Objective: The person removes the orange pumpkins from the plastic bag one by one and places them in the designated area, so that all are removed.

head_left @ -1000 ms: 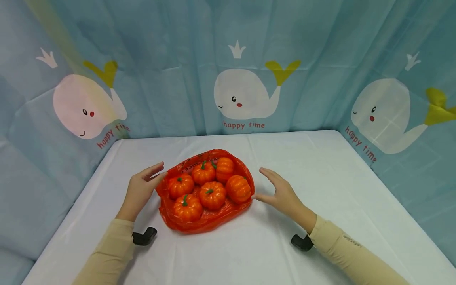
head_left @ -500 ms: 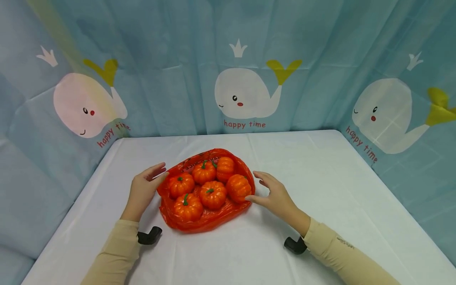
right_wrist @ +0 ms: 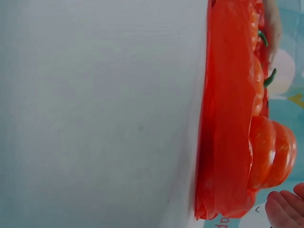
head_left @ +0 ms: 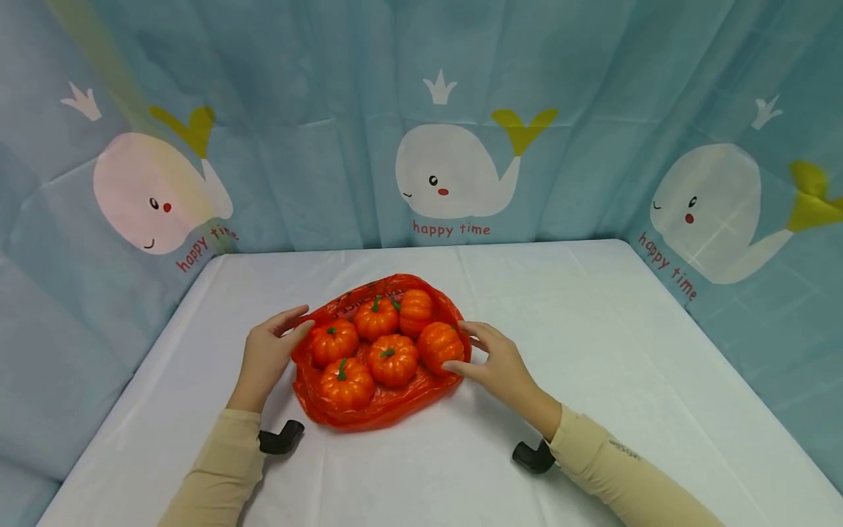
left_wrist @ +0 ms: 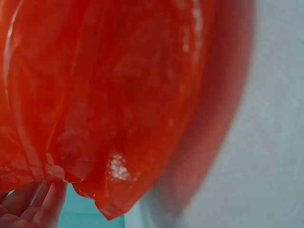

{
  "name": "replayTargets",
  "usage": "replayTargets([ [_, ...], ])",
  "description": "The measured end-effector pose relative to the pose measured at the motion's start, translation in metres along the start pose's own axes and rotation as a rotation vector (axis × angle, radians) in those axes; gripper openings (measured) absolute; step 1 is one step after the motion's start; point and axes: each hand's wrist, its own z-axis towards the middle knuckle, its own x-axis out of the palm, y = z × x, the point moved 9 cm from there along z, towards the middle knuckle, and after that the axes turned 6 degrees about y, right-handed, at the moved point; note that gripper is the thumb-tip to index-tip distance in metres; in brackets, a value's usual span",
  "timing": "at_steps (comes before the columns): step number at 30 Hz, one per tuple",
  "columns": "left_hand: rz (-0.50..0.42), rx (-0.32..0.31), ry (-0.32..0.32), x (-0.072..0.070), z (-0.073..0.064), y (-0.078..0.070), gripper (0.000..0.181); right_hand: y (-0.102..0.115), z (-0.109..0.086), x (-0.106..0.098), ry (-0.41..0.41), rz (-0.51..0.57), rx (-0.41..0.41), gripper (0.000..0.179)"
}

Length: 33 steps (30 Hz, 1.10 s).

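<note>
A red plastic bag (head_left: 395, 417) lies spread like a shallow bowl on the table, holding several small orange pumpkins (head_left: 392, 361) with green stems. My left hand (head_left: 265, 359) is at the bag's left rim, thumb and fingers spread apart. In the left wrist view its fingers (left_wrist: 50, 209) show at the bag's edge; whether they touch the plastic I cannot tell. On the other side my right hand (head_left: 503, 369) reaches over the right rim, fingers and thumb spaced around the rightmost pumpkin (head_left: 441, 348). In the right wrist view its fingertips (right_wrist: 280, 209) appear just apart from that pumpkin (right_wrist: 273, 152).
A white cloth covers the table (head_left: 593, 329). Blue curtains (head_left: 316, 183) with whale prints stand behind and at both sides. A black wrist mount (head_left: 282, 438) hangs by the left sleeve, another mount (head_left: 533, 457) by the right.
My right hand has moved left, from beside the bag to over its right rim by the pumpkin. The left hand has shifted slightly right. Bag and pumpkins stay in place.
</note>
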Motion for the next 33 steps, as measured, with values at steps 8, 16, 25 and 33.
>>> replayTargets([
  [8,0.010,-0.011,-0.002,0.001,0.001,0.003,0.052,-0.002,0.003,0.005,-0.014,-0.004,0.034,0.068],
  [16,-0.007,-0.014,0.001,0.002,0.002,0.007,0.050,-0.007,0.006,0.009,-0.012,0.008,0.126,0.070],
  [25,-0.010,-0.022,-0.026,0.000,0.002,0.009,0.047,-0.010,0.008,0.012,-0.036,-0.014,0.204,0.069],
  [33,-0.041,-0.010,-0.073,-0.004,0.001,0.010,0.044,-0.009,0.009,0.015,-0.056,-0.054,0.205,0.066],
])
